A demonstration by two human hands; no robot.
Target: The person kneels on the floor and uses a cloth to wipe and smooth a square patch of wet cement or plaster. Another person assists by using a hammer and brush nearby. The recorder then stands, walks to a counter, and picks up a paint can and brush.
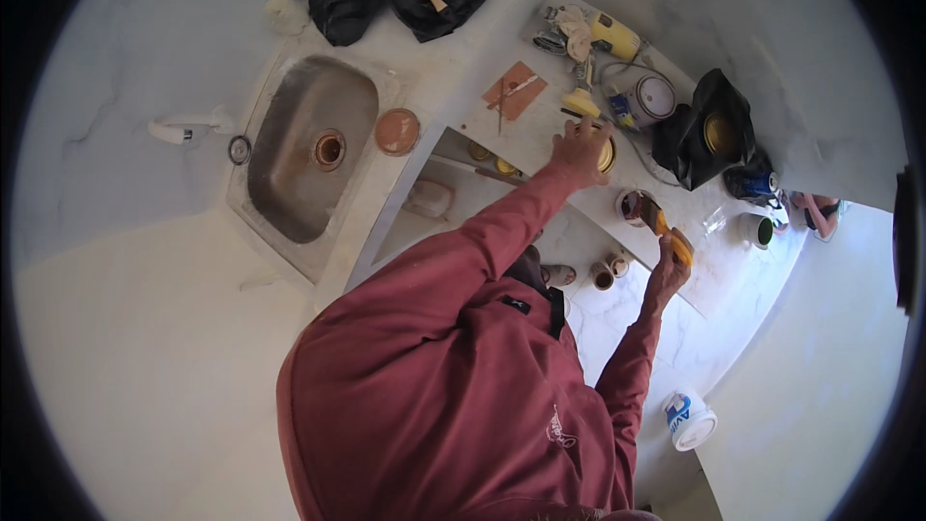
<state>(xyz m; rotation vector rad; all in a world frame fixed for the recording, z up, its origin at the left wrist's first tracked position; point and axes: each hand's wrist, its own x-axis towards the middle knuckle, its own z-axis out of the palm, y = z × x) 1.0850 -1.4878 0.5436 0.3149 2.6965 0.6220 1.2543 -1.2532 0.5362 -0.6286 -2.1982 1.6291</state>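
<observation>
My left hand point(577, 156) reaches over the worktop, its fingers curled round a round tin with a gold-coloured rim point(607, 155). In my right hand point(667, 277) is a paintbrush with an orange handle point(682, 248), tilted up and to the left. The brush's dark head point(653, 217) is beside the mouth of an open paint can point(632, 205), which stands near the worktop's front edge. Whether the bristles touch the can, I cannot tell.
A steel sink point(289, 169) and a round reddish lid point(396, 132) are left. Behind my hands lie reddish sandpaper point(515, 93), a yellow power tool point(613, 36), a lidded tub point(652, 98) and a black bag point(690, 145). A white bucket point(691, 422) stands at lower right.
</observation>
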